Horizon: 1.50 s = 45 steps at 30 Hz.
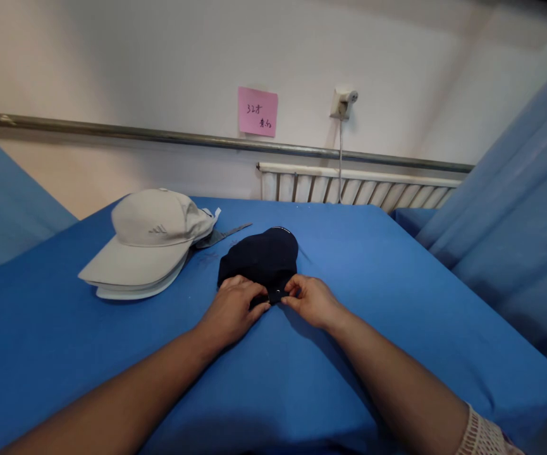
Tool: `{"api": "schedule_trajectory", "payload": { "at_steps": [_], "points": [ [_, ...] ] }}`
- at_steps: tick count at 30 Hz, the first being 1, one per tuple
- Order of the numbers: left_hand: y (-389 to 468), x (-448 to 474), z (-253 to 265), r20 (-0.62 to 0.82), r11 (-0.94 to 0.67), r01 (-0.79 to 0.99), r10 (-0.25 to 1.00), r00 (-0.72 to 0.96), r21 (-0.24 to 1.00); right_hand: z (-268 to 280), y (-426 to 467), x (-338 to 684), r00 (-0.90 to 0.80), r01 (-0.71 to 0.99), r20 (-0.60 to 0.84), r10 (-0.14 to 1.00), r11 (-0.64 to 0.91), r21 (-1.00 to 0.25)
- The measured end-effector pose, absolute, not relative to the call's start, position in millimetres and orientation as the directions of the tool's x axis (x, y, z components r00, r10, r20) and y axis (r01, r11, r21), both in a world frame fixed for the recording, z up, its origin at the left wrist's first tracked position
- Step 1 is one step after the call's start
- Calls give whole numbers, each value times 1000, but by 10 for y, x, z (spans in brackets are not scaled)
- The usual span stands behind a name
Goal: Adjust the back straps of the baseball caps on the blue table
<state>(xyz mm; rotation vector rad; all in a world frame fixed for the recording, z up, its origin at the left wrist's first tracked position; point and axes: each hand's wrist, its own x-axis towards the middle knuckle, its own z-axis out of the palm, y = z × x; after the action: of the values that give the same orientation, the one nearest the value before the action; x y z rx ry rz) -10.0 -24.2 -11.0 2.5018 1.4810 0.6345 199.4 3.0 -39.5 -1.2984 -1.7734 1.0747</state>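
Note:
A dark navy baseball cap (pixel 260 256) lies on the blue-covered table in front of me, its brim pointing away and its back strap toward me. My left hand (pixel 239 306) grips the cap's near left edge by the strap, thumb and fingers closed on it. Pinched between the thumb and fingers of my right hand (pixel 310 299) is the right part of the strap (pixel 276 295), where a small shiny spot shows. Both hands rest close together at the cap's back opening. My fingers partly hide the strap.
Left of the hands stands a stack of light beige caps (pixel 152 221), with a grey strap (pixel 228 232) trailing beside it. A blue sheet (pixel 349 253) covers the table. Behind are a radiator (pixel 320 184), a metal rail (pixel 183 138), a plugged-in socket (pixel 342 104) and a pink note (pixel 257 112). Blue curtains (pixel 515 208) hang at both sides.

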Motion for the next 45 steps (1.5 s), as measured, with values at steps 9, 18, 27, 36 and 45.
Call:
{"api": "schedule_trajectory", "payload": {
  "at_steps": [9, 18, 27, 36, 45],
  "points": [
    [-240, -110, -140, 268, -517, 800, 852, 449, 305, -433, 70, 1977, -258, 336, 6, 966, 95, -937],
    [-246, -74, -103, 220, -490, 826, 870, 442, 279, -496, 125, 1949, -212, 262, -32, 977, 25, -965],
    [-253, -114, -96, 252, -449, 806, 891, 377, 386, -143, -54, 1953, -424, 97, -491, 761, -501, -860],
    [-249, -120, -50, 309, -383, 770, 917, 251, 511, -257, -373, 1647, -427, -599, -377, 822, -570, -562],
    [-228, -156, -27, 387, -461, 671, 881, 271, 581, -247, -298, 1670, -322, -665, -338, 885, -465, -584]
  ]
}}
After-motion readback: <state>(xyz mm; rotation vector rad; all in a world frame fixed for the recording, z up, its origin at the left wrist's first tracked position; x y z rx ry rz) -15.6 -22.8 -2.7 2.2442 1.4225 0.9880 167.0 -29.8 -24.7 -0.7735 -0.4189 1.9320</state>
